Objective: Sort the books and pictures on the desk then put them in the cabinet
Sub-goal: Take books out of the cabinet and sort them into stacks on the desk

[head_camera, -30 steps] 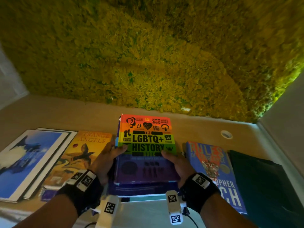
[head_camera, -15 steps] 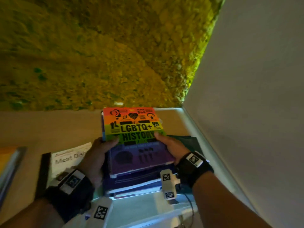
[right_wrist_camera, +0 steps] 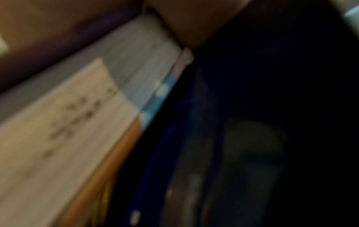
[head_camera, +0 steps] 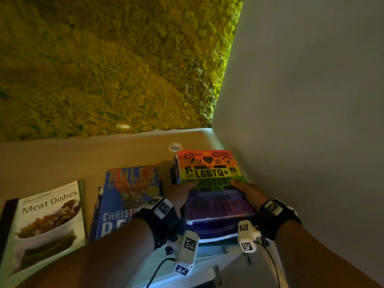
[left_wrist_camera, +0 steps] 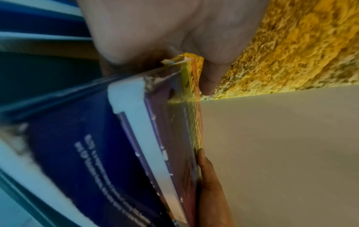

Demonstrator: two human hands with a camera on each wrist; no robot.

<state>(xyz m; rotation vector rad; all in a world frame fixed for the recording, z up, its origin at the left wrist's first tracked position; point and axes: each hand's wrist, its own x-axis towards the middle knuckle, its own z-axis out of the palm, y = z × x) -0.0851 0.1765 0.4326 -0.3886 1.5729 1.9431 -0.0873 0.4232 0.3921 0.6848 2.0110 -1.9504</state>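
Note:
I hold a stack of books [head_camera: 216, 204] from both sides, with the rainbow "LGBTQ+ History" book [head_camera: 209, 169] on top and blue books beneath. My left hand [head_camera: 178, 196] grips the stack's left edge, thumb on the cover. My right hand [head_camera: 248, 193] grips the right edge the same way. The stack is at the desk's right end, close to the white wall [head_camera: 311, 121]. In the left wrist view my left hand [left_wrist_camera: 209, 76] clamps the stack [left_wrist_camera: 136, 153]. The right wrist view is blurred: page edges of the stack [right_wrist_camera: 77, 122] under my right hand [right_wrist_camera: 194, 23]. Whether the stack rests on the desk is unclear.
A blue "Rules" book [head_camera: 128, 196] lies left of the stack, and a "Meat Dishes" cookbook [head_camera: 47, 221] lies further left. A white cable hole [head_camera: 175, 146] sits in the beige desk [head_camera: 83, 159] behind the stack. A moss wall [head_camera: 104, 69] backs the desk.
Both hands have carried the stack rightwards, from left of the "Rules" book to the desk's right end by the wall. The "Meat Dishes" cookbook has come into view.

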